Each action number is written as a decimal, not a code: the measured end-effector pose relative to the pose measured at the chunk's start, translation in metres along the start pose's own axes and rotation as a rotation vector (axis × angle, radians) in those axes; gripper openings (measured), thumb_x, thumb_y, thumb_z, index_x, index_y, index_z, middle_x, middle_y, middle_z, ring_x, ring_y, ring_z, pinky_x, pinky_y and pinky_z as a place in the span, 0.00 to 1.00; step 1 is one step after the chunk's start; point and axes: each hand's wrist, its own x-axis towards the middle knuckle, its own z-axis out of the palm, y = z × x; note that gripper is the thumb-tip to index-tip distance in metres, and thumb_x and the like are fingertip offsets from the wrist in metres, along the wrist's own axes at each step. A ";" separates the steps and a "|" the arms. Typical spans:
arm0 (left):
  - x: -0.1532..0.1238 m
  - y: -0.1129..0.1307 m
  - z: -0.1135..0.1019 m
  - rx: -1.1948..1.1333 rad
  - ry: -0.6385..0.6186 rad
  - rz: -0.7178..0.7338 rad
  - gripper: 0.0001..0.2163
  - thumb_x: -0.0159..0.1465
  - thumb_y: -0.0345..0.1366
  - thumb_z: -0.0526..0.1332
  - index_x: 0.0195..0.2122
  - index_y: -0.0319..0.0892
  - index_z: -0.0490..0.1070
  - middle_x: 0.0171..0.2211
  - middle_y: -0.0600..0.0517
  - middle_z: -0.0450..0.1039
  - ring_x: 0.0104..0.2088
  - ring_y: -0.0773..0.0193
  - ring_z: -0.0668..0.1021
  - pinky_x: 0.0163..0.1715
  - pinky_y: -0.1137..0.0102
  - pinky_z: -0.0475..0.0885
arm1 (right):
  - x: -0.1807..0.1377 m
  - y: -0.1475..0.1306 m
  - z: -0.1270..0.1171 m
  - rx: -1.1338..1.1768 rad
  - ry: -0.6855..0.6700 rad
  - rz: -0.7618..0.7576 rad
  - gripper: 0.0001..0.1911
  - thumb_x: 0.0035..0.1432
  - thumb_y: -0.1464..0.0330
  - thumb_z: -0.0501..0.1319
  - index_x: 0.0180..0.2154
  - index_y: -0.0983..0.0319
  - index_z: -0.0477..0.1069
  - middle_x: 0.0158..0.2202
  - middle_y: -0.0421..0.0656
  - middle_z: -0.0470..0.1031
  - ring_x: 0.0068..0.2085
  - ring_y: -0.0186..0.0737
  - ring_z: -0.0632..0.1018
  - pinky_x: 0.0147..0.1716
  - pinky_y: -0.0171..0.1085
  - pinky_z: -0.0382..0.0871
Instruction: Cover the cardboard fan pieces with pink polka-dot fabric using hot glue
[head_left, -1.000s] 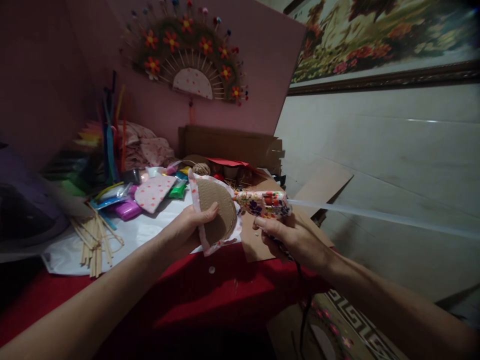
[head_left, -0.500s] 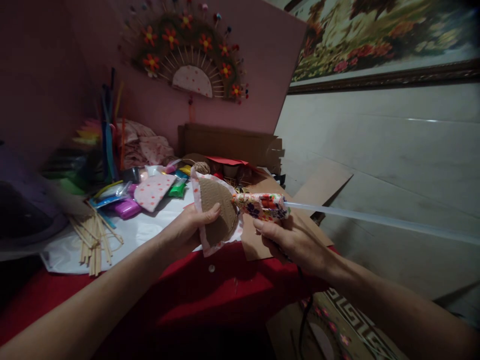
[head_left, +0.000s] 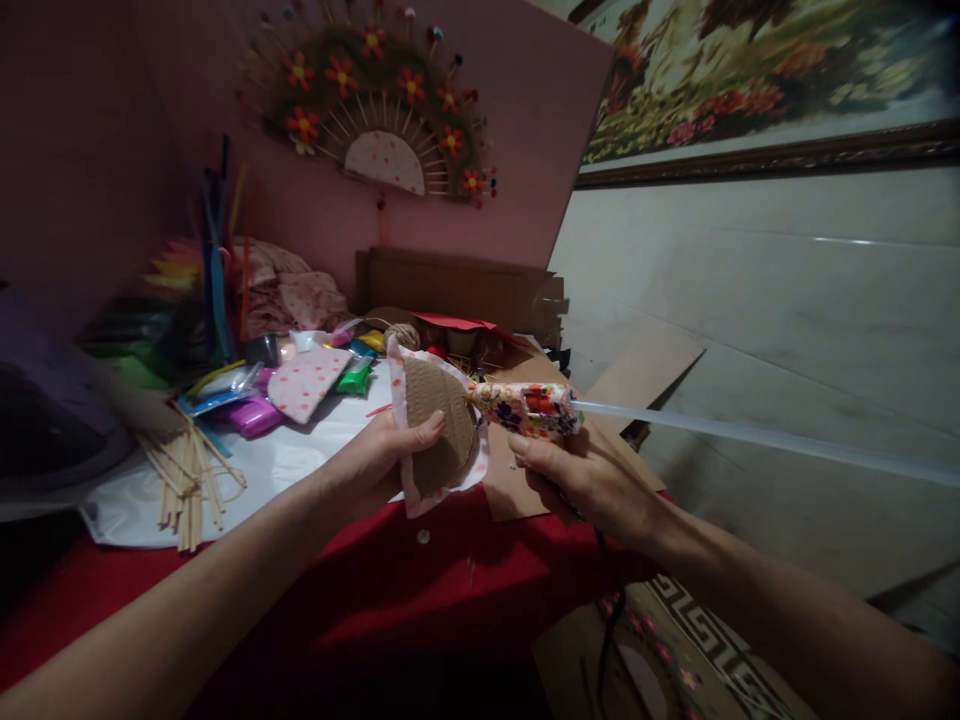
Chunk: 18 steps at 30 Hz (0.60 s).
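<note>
My left hand [head_left: 397, 445] grips a half-round piece of cardboard [head_left: 442, 455], thumb on its bare brown face. Pink dotted fabric [head_left: 401, 385] shows around the cardboard's edge. In my right hand [head_left: 570, 470] is a glue gun [head_left: 517, 408] with a flower-patterned body, its nozzle pointing left at the curved edge of the cardboard. A long clear glue stick [head_left: 720, 430] sticks out of its back end to the right. Whether the nozzle touches the fabric I cannot tell.
Thin wooden sticks [head_left: 187, 490] lie at the left on a white sheet [head_left: 292, 465]. Behind are a second fabric-covered piece [head_left: 309, 383], colourful packets [head_left: 251, 418] and a ball of twine [head_left: 403, 335]. A flowered fan decoration [head_left: 382, 160] stands against the back. A dark cord [head_left: 609, 640] hangs down.
The cardboard piece has shifted slightly right and down with my left hand. The glue gun stays almost in place at its curved edge.
</note>
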 end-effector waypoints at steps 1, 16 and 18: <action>0.000 0.000 0.000 0.003 0.004 0.000 0.13 0.57 0.35 0.65 0.42 0.35 0.72 0.37 0.42 0.76 0.34 0.59 0.77 0.36 0.67 0.71 | 0.000 0.001 0.000 0.004 0.003 0.001 0.19 0.59 0.57 0.57 0.22 0.60 0.60 0.14 0.34 0.60 0.16 0.28 0.60 0.14 0.30 0.53; -0.002 -0.002 -0.004 0.065 -0.047 -0.074 0.16 0.58 0.36 0.64 0.46 0.36 0.70 0.39 0.42 0.75 0.35 0.59 0.78 0.35 0.68 0.72 | 0.002 -0.005 -0.005 0.090 0.020 0.012 0.17 0.56 0.57 0.57 0.25 0.63 0.65 0.15 0.35 0.61 0.14 0.27 0.61 0.11 0.29 0.53; -0.003 -0.001 -0.004 0.049 -0.034 -0.077 0.15 0.58 0.35 0.63 0.46 0.35 0.70 0.39 0.42 0.75 0.35 0.59 0.78 0.34 0.68 0.72 | 0.001 -0.005 -0.005 0.176 0.003 -0.022 0.15 0.56 0.57 0.57 0.30 0.63 0.67 0.17 0.34 0.62 0.14 0.28 0.61 0.11 0.29 0.54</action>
